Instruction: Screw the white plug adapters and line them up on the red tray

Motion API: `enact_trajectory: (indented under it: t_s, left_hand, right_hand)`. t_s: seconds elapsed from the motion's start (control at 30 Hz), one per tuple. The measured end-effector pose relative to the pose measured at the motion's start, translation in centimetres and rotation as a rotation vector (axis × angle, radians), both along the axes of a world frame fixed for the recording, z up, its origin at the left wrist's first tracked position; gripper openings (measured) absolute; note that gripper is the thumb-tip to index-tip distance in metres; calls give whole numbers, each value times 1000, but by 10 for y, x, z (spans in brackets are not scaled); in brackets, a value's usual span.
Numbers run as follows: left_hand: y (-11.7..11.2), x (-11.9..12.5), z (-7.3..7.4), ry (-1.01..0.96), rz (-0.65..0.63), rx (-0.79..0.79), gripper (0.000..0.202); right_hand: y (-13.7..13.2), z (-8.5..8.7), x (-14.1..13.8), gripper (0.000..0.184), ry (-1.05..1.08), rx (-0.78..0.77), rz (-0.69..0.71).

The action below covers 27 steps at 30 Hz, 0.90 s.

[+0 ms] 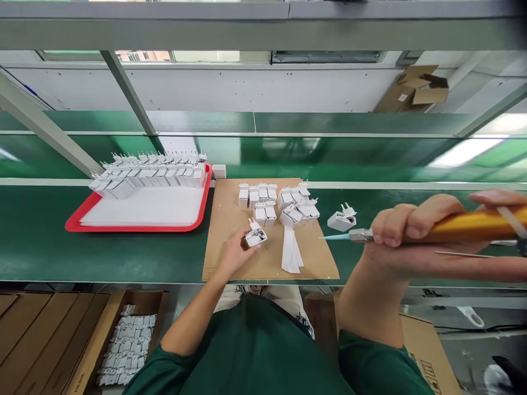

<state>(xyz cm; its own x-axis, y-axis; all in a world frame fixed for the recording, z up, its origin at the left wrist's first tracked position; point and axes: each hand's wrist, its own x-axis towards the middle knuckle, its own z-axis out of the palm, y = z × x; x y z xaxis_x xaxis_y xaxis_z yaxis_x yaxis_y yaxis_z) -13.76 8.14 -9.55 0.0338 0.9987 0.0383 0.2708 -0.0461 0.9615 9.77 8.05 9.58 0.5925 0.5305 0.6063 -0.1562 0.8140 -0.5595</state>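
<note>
My left hand point(235, 255) is closed round a white plug charger casing point(256, 237). Its open side faces up, showing dark parts inside, and its pins point away. On the right, raised close to the camera, my right hand point(407, 233) grips an amber glue dispenser point(457, 226). Its metal collar and pale blue tapered nozzle point left, apart from the held charger. Several similar white chargers point(263, 213) stand on a cardboard sheet point(234, 206) beyond my left hand. White paper strips point(291, 249) lie on the sheet. Another charger point(342, 218) rests right of it.
Rows of white chargers point(156, 176) fill the back of a red-rimmed tray point(138, 229) at left. A small white block point(219, 171) sits beside it. Below left, a carton point(94, 334) holds many white pieces. An opened box point(415, 90) is at the far right.
</note>
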Motion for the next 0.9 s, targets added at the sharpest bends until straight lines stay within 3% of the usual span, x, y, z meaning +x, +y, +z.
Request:
enact_trajectory:
  t_s: [0.13,0.27,0.37,0.5,0.7,0.9]
  left_hand:
    - [1,-9,7,-46,-11,20,45]
    - [0,-5,19,63,29,178,26]
    - [-1,-4,22,144,30,294,18]
    - [-1,-4,13,162,26,343,18]
    - [1,0,-6,-39,73,205,18]
    - [0,6,0,74,103,274,5]
  right_hand:
    - [0,-1,0,59,4,2,15]
    - [-2,-2,2,47,-45,13,59]
    - [-2,-1,5,53,-82,60,76]
    - [-1,-2,9,58,-61,44,57]
    - [-1,-8,13,43,-109,-10,27]
    - [-6,-10,17,47,-106,8,29]
